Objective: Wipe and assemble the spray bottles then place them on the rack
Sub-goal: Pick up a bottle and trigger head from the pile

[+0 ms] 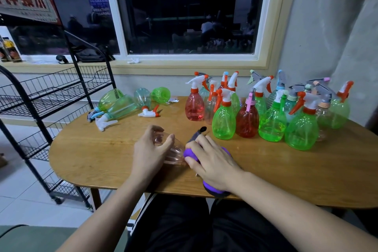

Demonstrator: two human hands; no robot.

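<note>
My left hand (pixel 150 150) grips a clear pinkish bottle body (pixel 173 152) lying on its side on the wooden table (pixel 102 155). Against the bottle's right end my right hand (pixel 212 159) holds a purple cloth (pixel 190 153); part of the cloth also shows under my wrist at the table's front edge. A grey spray head with a black tip (pixel 197 135) lies just behind my right hand. The black wire rack (pixel 51 96) stands to the left of the table.
Several assembled green and red spray bottles (pixel 266 116) stand at the back right. Several bottles (pixel 120 104) lie on their sides at the back left, with a loose white and orange spray head (pixel 149 112) beside them. A window and a concrete wall are behind.
</note>
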